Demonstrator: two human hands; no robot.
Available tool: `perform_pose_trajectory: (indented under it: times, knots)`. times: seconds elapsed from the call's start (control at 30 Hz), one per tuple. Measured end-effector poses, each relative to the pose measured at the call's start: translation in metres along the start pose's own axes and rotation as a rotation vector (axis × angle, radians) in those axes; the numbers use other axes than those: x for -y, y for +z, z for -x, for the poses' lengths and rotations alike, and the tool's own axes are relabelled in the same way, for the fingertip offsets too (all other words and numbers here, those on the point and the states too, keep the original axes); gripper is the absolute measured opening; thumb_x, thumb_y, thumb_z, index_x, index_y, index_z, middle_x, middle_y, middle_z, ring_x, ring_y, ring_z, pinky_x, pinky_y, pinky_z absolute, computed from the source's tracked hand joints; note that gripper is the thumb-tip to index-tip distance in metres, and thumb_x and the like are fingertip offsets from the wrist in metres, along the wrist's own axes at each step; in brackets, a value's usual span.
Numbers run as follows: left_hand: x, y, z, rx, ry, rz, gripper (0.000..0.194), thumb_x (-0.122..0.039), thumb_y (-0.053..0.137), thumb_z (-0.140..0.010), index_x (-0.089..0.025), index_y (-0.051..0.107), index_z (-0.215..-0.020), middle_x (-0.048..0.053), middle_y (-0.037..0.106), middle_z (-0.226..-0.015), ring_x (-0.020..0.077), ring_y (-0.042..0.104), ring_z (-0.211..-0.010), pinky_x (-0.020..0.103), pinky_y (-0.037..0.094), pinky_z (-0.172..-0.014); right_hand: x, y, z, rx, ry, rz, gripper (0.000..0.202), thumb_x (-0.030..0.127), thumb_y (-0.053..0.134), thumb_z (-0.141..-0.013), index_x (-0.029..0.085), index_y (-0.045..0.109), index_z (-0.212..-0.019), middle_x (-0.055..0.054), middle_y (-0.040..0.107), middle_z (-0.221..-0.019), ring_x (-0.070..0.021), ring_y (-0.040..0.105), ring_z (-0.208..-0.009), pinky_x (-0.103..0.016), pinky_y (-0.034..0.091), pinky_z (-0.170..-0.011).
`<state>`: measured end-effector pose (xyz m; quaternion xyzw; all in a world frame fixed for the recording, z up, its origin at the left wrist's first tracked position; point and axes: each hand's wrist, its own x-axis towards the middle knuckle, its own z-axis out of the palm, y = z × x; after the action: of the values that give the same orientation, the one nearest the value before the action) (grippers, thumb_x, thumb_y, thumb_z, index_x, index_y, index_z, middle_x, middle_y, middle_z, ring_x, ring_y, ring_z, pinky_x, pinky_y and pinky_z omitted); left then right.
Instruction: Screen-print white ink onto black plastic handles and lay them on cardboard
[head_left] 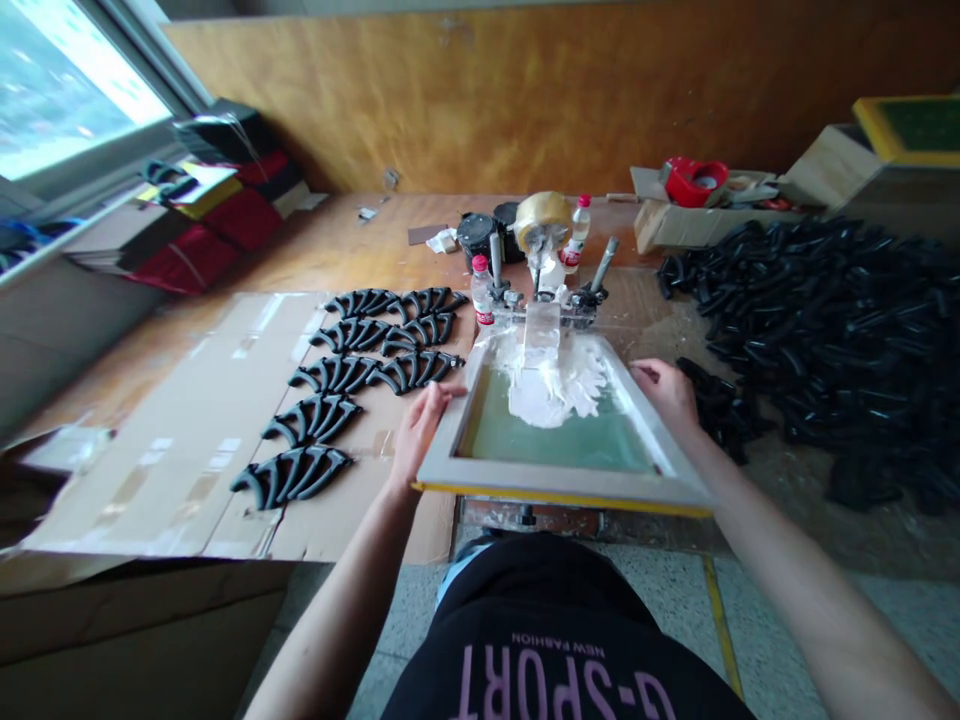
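Observation:
A screen printing frame point(570, 478) with a grey rim and green mesh sits tilted in front of me, held at the back by a clamp point(541, 310). White ink point(551, 395) is smeared over the far half of its mesh. My left hand point(426, 425) is closed at the frame's left side, fingers against the rim. At the right side is my right hand point(669, 392), its fingers curled together close to the rim; whatever is between them is hidden. Beside that hand lies a small heap of black curved plastic parts point(712, 405).
Rows of black curved parts point(304, 475) lie on flattened cardboard point(180, 430) at left. A large pile of them point(832, 330) covers the right side. Bottles point(481, 290), dark tubs point(475, 235) and a tape roll point(543, 218) stand behind the clamp. A red tape dispenser point(696, 182) rests in a box.

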<state>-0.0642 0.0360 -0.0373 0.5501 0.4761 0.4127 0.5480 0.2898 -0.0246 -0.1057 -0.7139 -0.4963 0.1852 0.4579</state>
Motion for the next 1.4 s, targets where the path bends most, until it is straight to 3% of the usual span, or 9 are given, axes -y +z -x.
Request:
perform_pose_trajectory:
  times: [0.17, 0.33, 0.57, 0.67, 0.83, 0.93, 1.07, 1.23, 1.4]
  knots:
    - [0.079, -0.008, 0.012, 0.082, -0.228, -0.183, 0.071, -0.047, 0.063, -0.081, -0.021, 0.044, -0.143, -0.002, 0.063, -0.071, 0.0119, 0.057, -0.059, 0.021, 0.044, -0.054, 0.054, 0.048, -0.03, 0.044, -0.416, 0.324, 0.056, 0.03, 0.074, -0.076, 0.018, 0.058, -0.128, -0.013, 0.046, -0.142, -0.032, 0.05, -0.124, -0.05, 0.043, -0.105]
    - [0.12, -0.005, 0.003, 0.059, -0.218, -0.314, 0.065, -0.044, 0.061, -0.081, -0.02, 0.048, -0.14, -0.004, 0.06, -0.068, 0.0107, 0.054, -0.056, 0.021, 0.043, -0.054, 0.078, 0.098, -0.022, 0.392, -0.412, 0.57, 0.023, 0.02, 0.07, -0.08, 0.019, 0.064, -0.102, -0.01, 0.067, -0.102, -0.0259, 0.061, -0.098, -0.036, 0.049, -0.085]
    - [0.126, -0.009, 0.003, 0.048, -0.226, -0.339, 0.058, -0.046, 0.061, -0.081, -0.021, 0.055, -0.133, -0.002, 0.063, -0.073, 0.0124, 0.057, -0.061, 0.023, 0.044, -0.058, 0.06, 0.068, 0.038, 0.693, -0.815, 0.529, 0.023, 0.003, 0.048, -0.082, 0.018, 0.066, -0.086, -0.006, 0.068, -0.085, -0.0191, 0.06, -0.081, -0.028, 0.043, -0.07]
    - [0.124, -0.008, 0.004, 0.037, -0.233, -0.324, 0.057, -0.047, 0.061, -0.081, -0.021, 0.056, -0.131, -0.001, 0.064, -0.075, 0.0133, 0.058, -0.063, 0.023, 0.045, -0.059, 0.06, 0.062, 0.04, 0.739, -0.822, 0.484, 0.018, 0.007, 0.054, -0.079, 0.021, 0.066, -0.08, -0.003, 0.066, -0.078, -0.018, 0.059, -0.076, -0.028, 0.041, -0.066]
    - [0.12, -0.006, 0.005, 0.026, -0.219, -0.274, 0.059, -0.047, 0.063, -0.079, -0.019, 0.057, -0.131, 0.0, 0.064, -0.073, 0.014, 0.058, -0.062, 0.024, 0.047, -0.058, 0.051, 0.075, 0.052, 0.503, -0.724, 0.486, 0.026, 0.007, 0.048, -0.084, 0.019, 0.068, -0.092, -0.007, 0.068, -0.09, -0.0206, 0.059, -0.086, -0.03, 0.044, -0.072]
    - [0.119, -0.005, 0.005, 0.016, -0.221, -0.259, 0.059, -0.048, 0.063, -0.079, -0.019, 0.057, -0.13, 0.0, 0.064, -0.071, 0.0145, 0.059, -0.062, 0.025, 0.047, -0.058, 0.047, 0.076, 0.066, 0.569, -0.754, 0.439, 0.023, 0.01, 0.05, -0.087, 0.02, 0.069, -0.095, -0.007, 0.069, -0.09, -0.0196, 0.061, -0.084, -0.029, 0.045, -0.073]
    - [0.108, -0.006, 0.006, 0.054, -0.241, -0.228, 0.066, -0.048, 0.062, -0.08, -0.017, 0.05, -0.137, 0.0, 0.064, -0.071, 0.0149, 0.059, -0.063, 0.024, 0.045, -0.057, 0.066, 0.078, 0.04, 0.452, -0.589, 0.382, 0.018, 0.027, 0.062, -0.088, 0.024, 0.068, -0.105, -0.004, 0.071, -0.097, -0.02, 0.064, -0.087, -0.029, 0.048, -0.076]
    - [0.053, -0.012, 0.008, 0.097, -0.232, -0.122, 0.065, -0.057, 0.06, -0.082, -0.022, 0.052, -0.136, -0.001, 0.065, -0.076, 0.0134, 0.058, -0.061, 0.022, 0.043, -0.055, 0.079, 0.058, -0.044, 0.159, -0.356, 0.345, 0.052, 0.033, 0.068, -0.085, 0.026, 0.054, -0.135, -0.006, 0.07, -0.108, -0.0217, 0.066, -0.089, -0.033, 0.051, -0.079]
    - [-0.014, 0.003, -0.014, 0.045, -0.043, 0.137, 0.053, -0.063, 0.044, -0.09, -0.018, 0.065, -0.105, 0.003, 0.066, -0.087, 0.012, 0.06, -0.067, 0.023, 0.048, -0.06, 0.024, 0.01, -0.059, -0.093, -0.094, 0.272, 0.035, 0.035, 0.051, -0.093, 0.008, 0.071, -0.104, -0.007, 0.071, -0.078, -0.015, 0.065, -0.073, -0.026, 0.051, -0.075]
